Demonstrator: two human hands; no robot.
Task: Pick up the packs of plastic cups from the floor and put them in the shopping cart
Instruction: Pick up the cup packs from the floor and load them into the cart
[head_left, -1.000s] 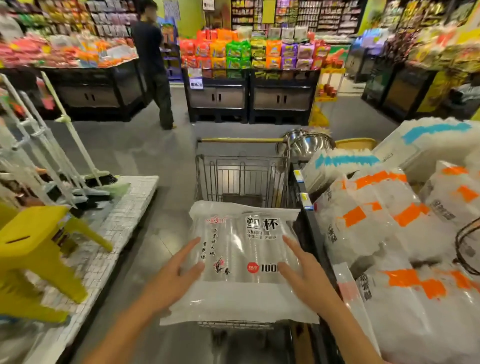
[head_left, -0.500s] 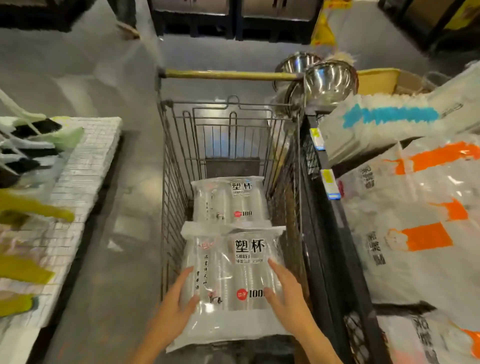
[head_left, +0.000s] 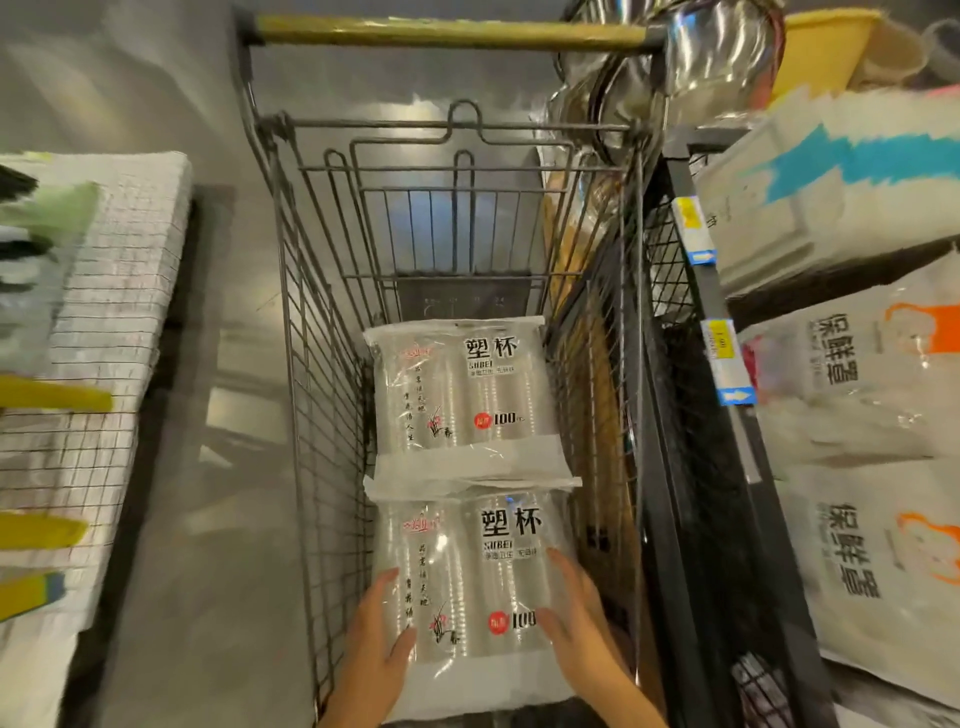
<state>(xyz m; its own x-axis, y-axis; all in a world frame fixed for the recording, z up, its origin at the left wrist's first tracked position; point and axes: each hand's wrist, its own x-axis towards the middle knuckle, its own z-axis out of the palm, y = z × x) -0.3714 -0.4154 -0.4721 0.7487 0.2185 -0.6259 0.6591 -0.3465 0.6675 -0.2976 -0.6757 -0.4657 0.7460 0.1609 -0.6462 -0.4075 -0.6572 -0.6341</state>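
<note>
Inside a wire shopping cart (head_left: 311, 364) on a grey polished shop floor (head_left: 208, 519), two packs of clear plastic cups lie end to end, seen from the head camera looking straight down. Nearest the person, the near pack (head_left: 467, 561) is held flat between both hands: the left hand (head_left: 376, 649) presses its left edge with fingers (head_left: 384, 584) spread and a thumb on top, while the right hand (head_left: 582, 618) lies on its right side, fingers (head_left: 563, 564) likewise extended rather than curled. Neither hand closes around the pack; they steady it from the two sides. Its far end touches and slightly tucks under the sealed flap of the far pack (head_left: 460, 384), which rests on the cart bottom against the folded child seat. Both packs sit toward the right of the basket, leaving a narrow strip of bare wire floor along the left wall. A brass-coloured cart handle (head_left: 447, 32) spans the top of the frame. Just right of the cart, close against its side, stands a black shelf rack (head_left: 691, 415) with yellow price tags, stacked with white bagged goods (head_left: 857, 374); steel bowls (head_left: 722, 57) sit near its far end. Left of the cart, open floor separates it from a low white pallet stack (head_left: 119, 270) carrying yellow items (head_left: 52, 400).
</note>
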